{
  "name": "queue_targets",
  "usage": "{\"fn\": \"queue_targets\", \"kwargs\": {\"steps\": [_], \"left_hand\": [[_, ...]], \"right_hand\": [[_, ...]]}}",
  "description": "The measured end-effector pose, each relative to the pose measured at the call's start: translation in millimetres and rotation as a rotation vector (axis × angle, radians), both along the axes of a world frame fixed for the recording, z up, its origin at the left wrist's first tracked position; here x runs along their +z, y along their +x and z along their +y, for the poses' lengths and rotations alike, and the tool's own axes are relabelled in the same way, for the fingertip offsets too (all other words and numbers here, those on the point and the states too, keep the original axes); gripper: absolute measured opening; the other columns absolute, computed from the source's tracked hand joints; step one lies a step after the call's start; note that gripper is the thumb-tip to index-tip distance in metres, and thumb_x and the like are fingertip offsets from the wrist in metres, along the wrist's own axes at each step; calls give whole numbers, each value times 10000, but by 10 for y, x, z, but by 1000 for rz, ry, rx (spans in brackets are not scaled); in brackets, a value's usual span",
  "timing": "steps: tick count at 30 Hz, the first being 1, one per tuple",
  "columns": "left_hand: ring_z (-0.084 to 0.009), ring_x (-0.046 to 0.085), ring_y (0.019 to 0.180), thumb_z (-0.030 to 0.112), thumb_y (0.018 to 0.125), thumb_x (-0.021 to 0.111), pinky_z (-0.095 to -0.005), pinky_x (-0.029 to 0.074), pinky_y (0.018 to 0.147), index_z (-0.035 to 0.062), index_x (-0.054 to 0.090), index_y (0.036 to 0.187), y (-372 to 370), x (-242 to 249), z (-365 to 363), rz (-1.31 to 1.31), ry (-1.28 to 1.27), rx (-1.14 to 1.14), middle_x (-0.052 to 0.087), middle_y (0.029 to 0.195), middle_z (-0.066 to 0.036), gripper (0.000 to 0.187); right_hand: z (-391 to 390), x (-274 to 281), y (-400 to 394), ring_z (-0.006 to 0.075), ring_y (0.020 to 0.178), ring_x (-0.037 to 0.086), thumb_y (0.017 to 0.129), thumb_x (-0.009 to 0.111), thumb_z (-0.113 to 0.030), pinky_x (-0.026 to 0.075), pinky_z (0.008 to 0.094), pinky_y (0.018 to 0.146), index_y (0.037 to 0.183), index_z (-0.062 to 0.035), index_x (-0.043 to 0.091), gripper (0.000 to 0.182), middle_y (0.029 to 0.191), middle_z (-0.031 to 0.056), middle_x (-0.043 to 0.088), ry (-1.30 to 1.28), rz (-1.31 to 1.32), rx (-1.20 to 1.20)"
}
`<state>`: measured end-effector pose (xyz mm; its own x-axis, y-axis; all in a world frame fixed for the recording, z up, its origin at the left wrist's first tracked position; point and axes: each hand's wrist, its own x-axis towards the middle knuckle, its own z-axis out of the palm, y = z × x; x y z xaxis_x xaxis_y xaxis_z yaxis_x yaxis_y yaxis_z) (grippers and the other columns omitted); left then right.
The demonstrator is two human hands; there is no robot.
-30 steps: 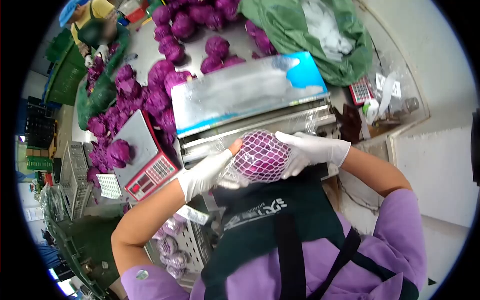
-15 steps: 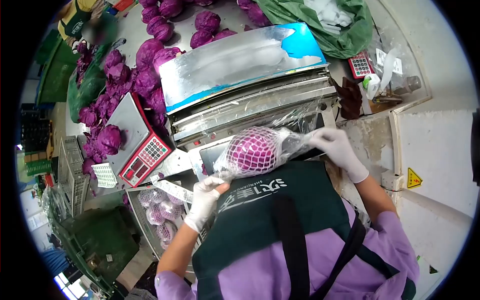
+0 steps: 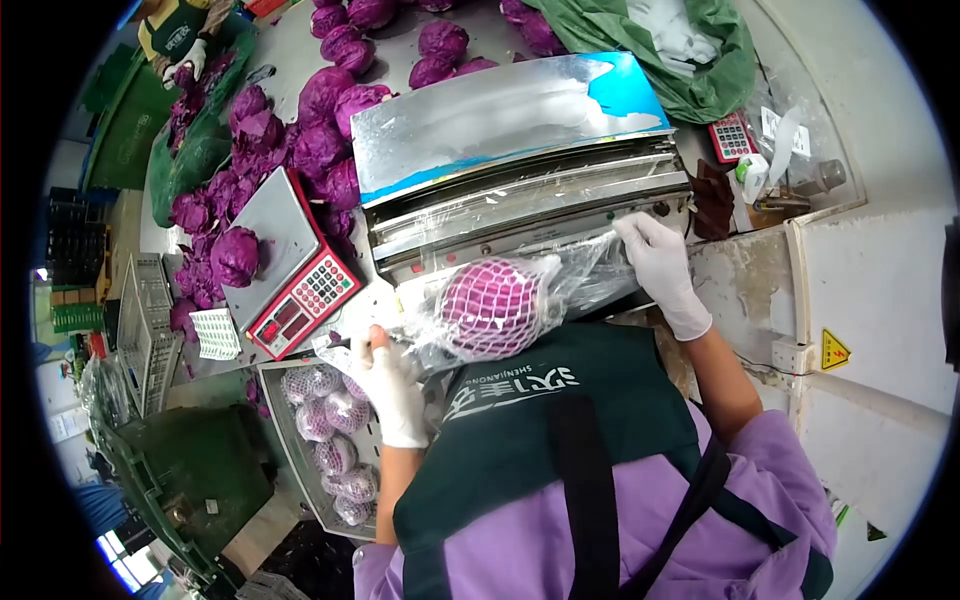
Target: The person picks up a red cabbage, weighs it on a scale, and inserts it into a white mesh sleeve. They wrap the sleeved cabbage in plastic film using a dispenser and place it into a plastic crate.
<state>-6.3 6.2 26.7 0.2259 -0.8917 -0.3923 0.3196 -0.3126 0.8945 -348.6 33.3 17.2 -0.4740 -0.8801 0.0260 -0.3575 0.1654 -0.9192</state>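
Observation:
A red cabbage (image 3: 490, 308) in a white foam net lies in clear plastic film (image 3: 575, 285), close against my apron. My right hand (image 3: 660, 265), in a white glove, pinches the film's right end and pulls it taut, apart from the cabbage. At the film's left end is my gloved left hand (image 3: 390, 385), its fingers closed on the edge; a bare fingertip pokes out of the glove. Just beyond the cabbage stands a metal wrapping machine (image 3: 520, 215) with a blue-and-silver top.
A red scale (image 3: 310, 300) stands left of the machine, beside a heap of loose red cabbages (image 3: 320, 150). Below it, a grey crate (image 3: 290, 455) holds several netted cabbages. A green bag (image 3: 715, 95) lies at back right. Another person (image 3: 180, 40) works at far left.
The cabbage has shifted slightly left in its film. My left hand has moved left and turned upright; my right hand has risen, stretching the film. The view has shifted a little.

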Motion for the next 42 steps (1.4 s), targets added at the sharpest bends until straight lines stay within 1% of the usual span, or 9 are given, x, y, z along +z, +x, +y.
{"fn": "queue_targets", "kwargs": {"steps": [8, 15, 17, 19, 25, 33, 35, 36, 42], "left_hand": [[-20, 260, 400, 130, 993, 523, -204, 174, 351, 103, 574, 914, 884, -694, -100, -169, 242, -33, 333, 540, 101, 98], [-98, 474, 680, 41, 944, 572, -252, 440, 613, -10, 553, 846, 443, -1359, -572, -761, -206, -173, 568, 760, -39, 113], [-138, 545, 665, 220, 987, 579, -262, 490, 599, 61, 600, 934, 400, -1658, -619, 501, 115, -36, 579, 767, -37, 169], [-159, 570, 655, 310, 985, 578, -280, 502, 565, 88, 596, 989, 427, -1716, -642, 773, 289, -107, 596, 783, -33, 223], [-119, 563, 664, 257, 961, 620, -253, 511, 567, 89, 580, 1034, 374, -1015, -661, 86, 29, -67, 591, 765, -38, 188], [-189, 608, 1046, 86, 912, 579, -295, 501, 916, -22, 626, 1159, 410, 228, -838, 311, 146, -1080, 645, 1121, -118, 273], [-165, 632, 978, 89, 876, 606, -262, 522, 856, 6, 663, 1094, 404, -12, -971, -353, -808, -1359, 662, 1082, -98, 241], [-202, 583, 1129, 113, 890, 577, -295, 474, 970, 42, 633, 1178, 359, 123, -997, -110, -165, -1489, 632, 1183, -102, 303], [-183, 514, 1237, 180, 896, 599, -315, 418, 1026, 25, 575, 1258, 176, -287, -801, 249, -352, -1224, 534, 1362, -122, 395]], "right_hand": [[-120, -257, 382, 295, 645, 643, 929, 604, -250, 483, 361, 594, 877, -74, 679, 198, 702, 137, 639, 265, 179, 254], [-635, -742, 1189, 211, 685, 671, 889, 574, -256, 537, 338, 563, 941, -167, 610, 109, 683, 51, 618, -240, 779, 600], [-689, -721, 1552, 260, 650, 667, 868, 572, -255, 532, 392, 557, 894, -146, 577, 112, 757, 76, 647, -1, 762, 660], [-714, -812, 1838, 279, 662, 671, 904, 549, -251, 539, 406, 586, 895, -133, 577, 122, 776, 76, 661, -156, 639, 603], [-730, -896, 1870, 252, 725, 674, 904, 579, -198, 550, 336, 682, 983, -129, 668, 138, 826, 64, 679, -270, 265, 783], [-1071, 527, 2023, 190, 446, 507, 729, 820, -118, 369, 309, 427, 760, -69, 629, 199, 569, 54, 533, -907, 193, 944], [-1117, 597, 2111, 143, 444, 502, 674, 845, -76, 354, 284, 429, 772, -61, 652, 217, 543, 21, 518, -797, -21, 1065], [-1099, 711, 2164, 142, 486, 529, 672, 841, -74, 382, 280, 462, 790, -52, 657, 220, 576, 22, 546, -584, -98, 1128], [-1309, 900, 2311, 290, 1106, 595, 814, 673, -217, 444, 367, 969, 1046, -10, 679, 312, 1154, 182, 633, -385, 34, 1780]]}}
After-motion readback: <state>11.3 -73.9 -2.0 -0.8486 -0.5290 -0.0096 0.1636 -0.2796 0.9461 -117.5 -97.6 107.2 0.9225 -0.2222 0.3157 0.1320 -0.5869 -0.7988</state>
